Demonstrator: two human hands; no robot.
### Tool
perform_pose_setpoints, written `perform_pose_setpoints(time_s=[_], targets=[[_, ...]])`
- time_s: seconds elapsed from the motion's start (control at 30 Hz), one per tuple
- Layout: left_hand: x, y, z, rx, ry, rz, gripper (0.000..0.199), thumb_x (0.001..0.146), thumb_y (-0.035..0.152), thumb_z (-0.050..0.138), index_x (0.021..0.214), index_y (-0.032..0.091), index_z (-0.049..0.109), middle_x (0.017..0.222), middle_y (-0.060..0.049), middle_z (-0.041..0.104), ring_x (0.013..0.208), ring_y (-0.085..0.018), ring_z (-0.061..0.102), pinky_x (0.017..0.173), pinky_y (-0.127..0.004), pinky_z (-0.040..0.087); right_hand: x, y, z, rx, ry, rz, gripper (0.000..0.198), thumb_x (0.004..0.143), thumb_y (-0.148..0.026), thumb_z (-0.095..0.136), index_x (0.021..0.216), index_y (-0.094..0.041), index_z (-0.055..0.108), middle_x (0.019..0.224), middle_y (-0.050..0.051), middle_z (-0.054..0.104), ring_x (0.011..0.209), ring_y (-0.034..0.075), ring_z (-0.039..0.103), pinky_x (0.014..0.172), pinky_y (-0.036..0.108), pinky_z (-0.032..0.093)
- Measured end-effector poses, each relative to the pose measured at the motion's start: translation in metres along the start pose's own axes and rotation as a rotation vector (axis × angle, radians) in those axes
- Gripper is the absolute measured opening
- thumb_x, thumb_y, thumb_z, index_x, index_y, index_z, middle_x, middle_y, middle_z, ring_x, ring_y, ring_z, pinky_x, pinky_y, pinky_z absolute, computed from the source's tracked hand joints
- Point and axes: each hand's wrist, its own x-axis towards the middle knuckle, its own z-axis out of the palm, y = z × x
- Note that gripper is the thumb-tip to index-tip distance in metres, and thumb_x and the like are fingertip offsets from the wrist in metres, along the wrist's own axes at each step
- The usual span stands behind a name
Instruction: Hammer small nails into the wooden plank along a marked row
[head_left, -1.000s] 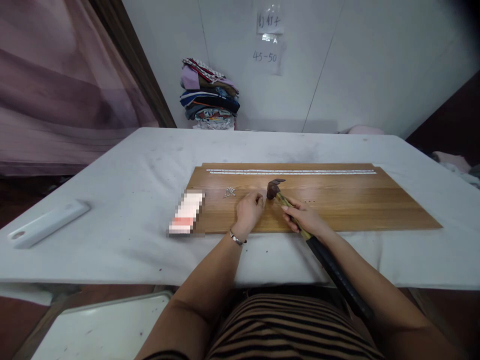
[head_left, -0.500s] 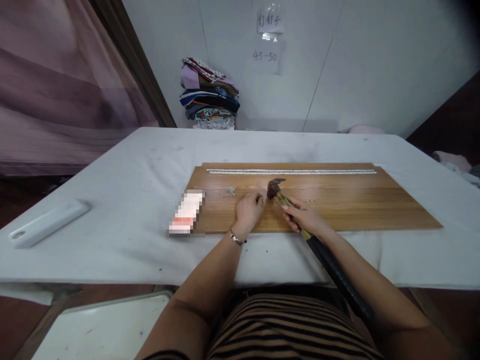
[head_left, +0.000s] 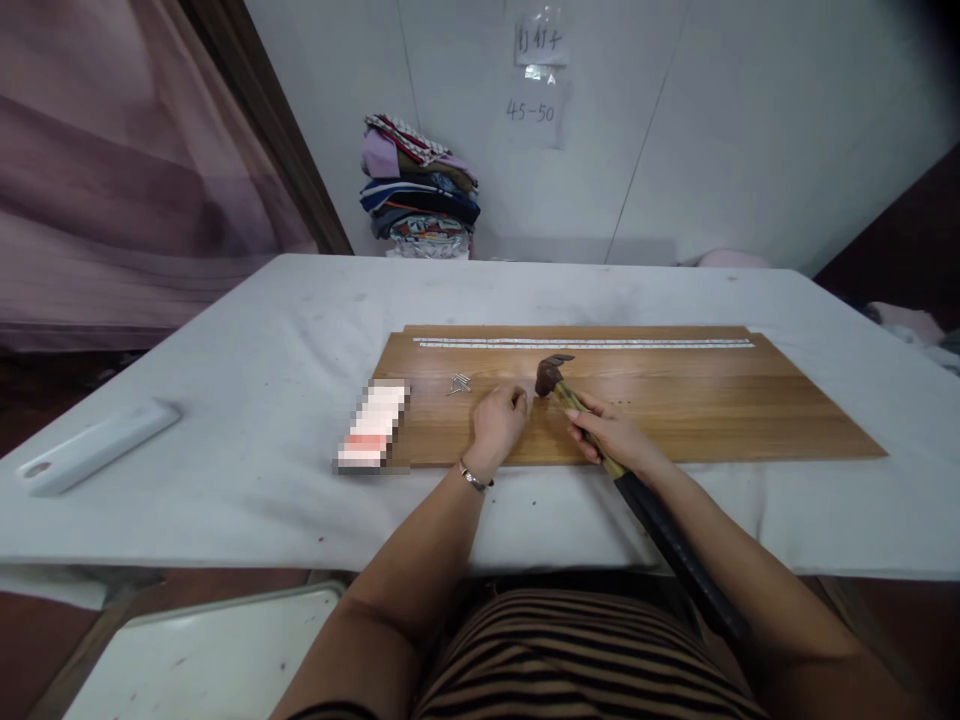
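My right hand (head_left: 611, 428) grips a claw hammer (head_left: 550, 376) by the shaft, close below its head, and the black lower handle reaches back under my right forearm. The hammer's rusty brown head is over a wooden board (head_left: 720, 400), just right of my left hand (head_left: 501, 420). That hand rests low over the board with fingers curled together; whatever is between the fingertips is hidden. A small pile of nails (head_left: 460, 383) lies on the board to the left of it. Several small dark spots show on the board beyond my right hand.
White marked strips (head_left: 585, 344) run along the board's far side. A blurred-out phone-like slab (head_left: 375, 425) lies over the board's left end. A white plastic object (head_left: 97, 447) sits on the white tablecloth (head_left: 247, 400) at left. Folded cloths (head_left: 420, 190) are stacked by the wall.
The hammer head has shifted very slightly to the right. My left hand has stayed in place.
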Motion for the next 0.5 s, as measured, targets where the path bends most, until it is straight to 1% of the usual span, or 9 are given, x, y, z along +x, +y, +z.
perform_pose_setpoints(time_s=[0.23,0.4,0.5], targets=[[0.0002,0.0002,0.0005,0.011,-0.006,0.008,0.019,0.093,0.023,0.051,0.095,0.021,0.071,0.101,-0.006,0.073,0.095,-0.020,0.066,0.080,-0.028,0.045,0.0007,0.0019,0.0019,-0.011,0.004,0.012,0.055,0.078,-0.047,0.068,0.122,-0.017,0.057,0.058,-0.010,0.052,0.033,0.005,0.040,0.034,0.019,0.027],[0.0001,0.0004,0.0005,0.013,0.002,0.009,0.019,0.093,0.023,0.051,0.095,0.021,0.071,0.101,-0.006,0.073,0.094,-0.020,0.066,0.080,-0.028,0.045,0.0002,0.0016,0.0012,0.009,0.014,0.012,0.059,0.078,-0.045,0.069,0.130,-0.019,0.056,0.058,-0.010,0.052,0.034,0.005,0.040,0.034,0.019,0.027],[0.0000,0.0000,0.0001,0.007,0.000,0.012,0.020,0.094,0.023,0.051,0.096,0.022,0.070,0.102,-0.006,0.074,0.096,-0.020,0.066,0.081,-0.028,0.045,-0.0005,-0.0003,0.0007,0.005,0.020,0.015,0.060,0.078,-0.043,0.068,0.131,-0.019,0.056,0.059,-0.009,0.052,0.035,0.005,0.040,0.034,0.019,0.027]])
